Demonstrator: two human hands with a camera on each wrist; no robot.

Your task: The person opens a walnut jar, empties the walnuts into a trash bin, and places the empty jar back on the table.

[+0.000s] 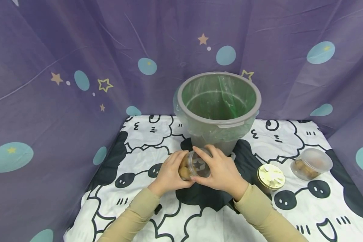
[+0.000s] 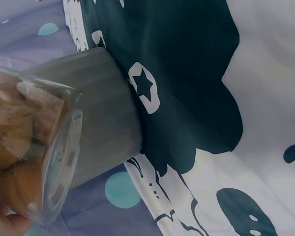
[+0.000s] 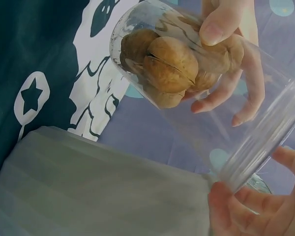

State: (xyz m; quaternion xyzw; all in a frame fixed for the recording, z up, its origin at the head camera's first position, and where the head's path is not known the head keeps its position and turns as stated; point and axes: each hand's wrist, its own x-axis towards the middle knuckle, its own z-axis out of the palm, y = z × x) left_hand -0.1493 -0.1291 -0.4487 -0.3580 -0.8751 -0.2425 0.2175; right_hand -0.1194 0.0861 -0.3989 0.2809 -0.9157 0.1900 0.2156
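Note:
A clear jar (image 1: 185, 170) with several walnuts (image 3: 171, 65) inside lies tilted between both hands, in front of the bin. The left hand (image 1: 171, 173) grips its walnut end; in the right wrist view the left hand (image 3: 231, 59) wraps round the jar's body. Fingers of the right hand (image 1: 220, 171) pinch the other end at the clear lid (image 1: 202, 163), and the right hand (image 3: 265, 201) shows there too. In the left wrist view the jar's walnuts (image 2: 14, 128) are close, with a bit of the left hand (image 2: 7, 221) at the corner.
A grey bin (image 1: 196, 117) with a green liner stands behind the hands. To the right are a gold-lidded jar (image 1: 271, 176) and a clear tub (image 1: 311, 164) with brown contents. Purple curtain (image 1: 78, 50) surrounds the back and sides of the patterned cloth (image 1: 133, 124).

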